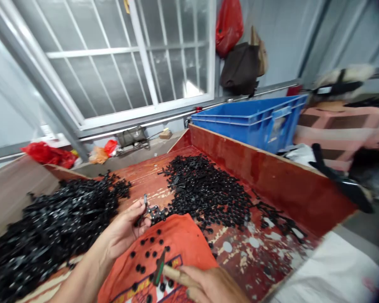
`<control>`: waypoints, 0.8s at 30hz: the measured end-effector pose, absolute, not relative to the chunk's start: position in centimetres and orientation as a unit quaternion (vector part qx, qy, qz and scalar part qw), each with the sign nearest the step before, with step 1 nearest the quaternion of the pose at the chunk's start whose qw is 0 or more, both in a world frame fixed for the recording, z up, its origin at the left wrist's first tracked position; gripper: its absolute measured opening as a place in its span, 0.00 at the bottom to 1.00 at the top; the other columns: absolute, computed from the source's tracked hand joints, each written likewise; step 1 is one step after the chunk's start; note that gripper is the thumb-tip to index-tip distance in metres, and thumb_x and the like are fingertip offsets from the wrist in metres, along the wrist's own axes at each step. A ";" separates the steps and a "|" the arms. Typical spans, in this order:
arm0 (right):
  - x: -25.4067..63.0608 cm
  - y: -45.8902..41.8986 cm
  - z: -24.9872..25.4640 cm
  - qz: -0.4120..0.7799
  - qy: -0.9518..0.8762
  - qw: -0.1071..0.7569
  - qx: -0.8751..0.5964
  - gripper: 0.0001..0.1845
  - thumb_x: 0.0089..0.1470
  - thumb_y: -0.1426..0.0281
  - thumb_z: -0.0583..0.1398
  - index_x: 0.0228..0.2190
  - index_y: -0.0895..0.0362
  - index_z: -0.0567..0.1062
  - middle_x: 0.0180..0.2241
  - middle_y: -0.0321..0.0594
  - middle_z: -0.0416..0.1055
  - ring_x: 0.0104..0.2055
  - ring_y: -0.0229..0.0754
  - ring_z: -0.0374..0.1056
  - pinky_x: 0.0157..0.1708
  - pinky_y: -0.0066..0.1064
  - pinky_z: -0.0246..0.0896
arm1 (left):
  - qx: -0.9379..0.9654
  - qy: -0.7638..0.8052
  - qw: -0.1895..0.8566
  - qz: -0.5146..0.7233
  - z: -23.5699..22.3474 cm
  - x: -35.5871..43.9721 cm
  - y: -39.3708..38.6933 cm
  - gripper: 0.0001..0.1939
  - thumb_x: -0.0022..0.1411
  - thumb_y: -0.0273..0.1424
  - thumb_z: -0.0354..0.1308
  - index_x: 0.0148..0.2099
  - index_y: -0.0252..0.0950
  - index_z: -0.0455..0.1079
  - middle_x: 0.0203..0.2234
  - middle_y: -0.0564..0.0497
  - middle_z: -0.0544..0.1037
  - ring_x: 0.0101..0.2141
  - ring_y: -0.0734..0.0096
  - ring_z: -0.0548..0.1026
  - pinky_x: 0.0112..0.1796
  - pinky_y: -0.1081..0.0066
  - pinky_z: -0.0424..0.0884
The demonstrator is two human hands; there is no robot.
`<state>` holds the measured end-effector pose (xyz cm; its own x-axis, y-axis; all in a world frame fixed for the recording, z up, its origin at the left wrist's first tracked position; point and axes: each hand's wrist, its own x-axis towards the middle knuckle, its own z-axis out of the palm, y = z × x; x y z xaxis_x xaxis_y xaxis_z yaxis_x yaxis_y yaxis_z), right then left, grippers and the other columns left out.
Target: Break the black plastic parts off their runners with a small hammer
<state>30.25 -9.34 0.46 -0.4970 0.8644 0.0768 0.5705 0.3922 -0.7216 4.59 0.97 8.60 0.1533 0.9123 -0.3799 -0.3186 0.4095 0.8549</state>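
My left hand (pixel 126 229) pinches a small black jointed plastic part (pixel 145 201) between thumb and fingers. Beside those fingers are a few more black linked pieces (pixel 156 213), at the upper edge of an orange printed cloth (pixel 185 235). Low in the picture my right hand (pixel 205 283) grips a small hammer (pixel 159 268) by its wooden handle. The hammer's dark head, with green on it, is tilted over the cloth. Several small round black caps (pixel 147 254) lie scattered on the cloth below my hands.
A large pile of long black parts (pixel 63 214) is at left, and small black pieces (pixel 205 189) are heaped beyond the cloth. A red wooden wall (pixel 271 181) edges the worktop. Behind it stands a blue crate (pixel 233 122). A white sack (pixel 331 273) is at lower right.
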 end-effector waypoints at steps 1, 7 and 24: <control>30.4 -9.5 0.9 0.359 -0.796 0.221 -0.433 0.32 0.53 0.74 0.56 0.54 0.32 0.71 0.36 0.24 0.81 0.31 0.39 0.77 0.29 0.22 0.64 | 0.290 0.479 0.686 0.464 8.2 3.3 -0.2 0.17 0.52 0.29 0.69 0.44 0.41 0.71 0.33 0.53 0.77 0.24 0.77 0.76 0.24 0.78 0.74; 30.1 -9.8 1.6 0.435 -0.773 0.210 -0.412 0.25 0.63 0.64 0.51 0.60 0.34 0.65 0.54 0.30 0.74 0.51 0.49 0.73 0.51 0.37 0.65 | 0.289 0.553 0.598 0.503 6.1 -2.1 -5.7 0.18 0.47 0.33 0.73 0.41 0.39 0.75 0.31 0.53 0.77 0.20 0.83 0.69 0.21 0.82 0.68; 29.5 -9.8 1.2 0.461 -0.765 0.160 -0.421 0.25 0.66 0.63 0.51 0.62 0.33 0.61 0.62 0.26 0.63 0.63 0.48 0.61 0.61 0.41 0.54 | 0.367 0.650 0.494 0.446 4.3 -4.3 -12.4 0.20 0.53 0.49 0.63 0.40 0.40 0.69 0.22 0.58 0.66 0.19 0.73 0.65 0.22 0.74 0.65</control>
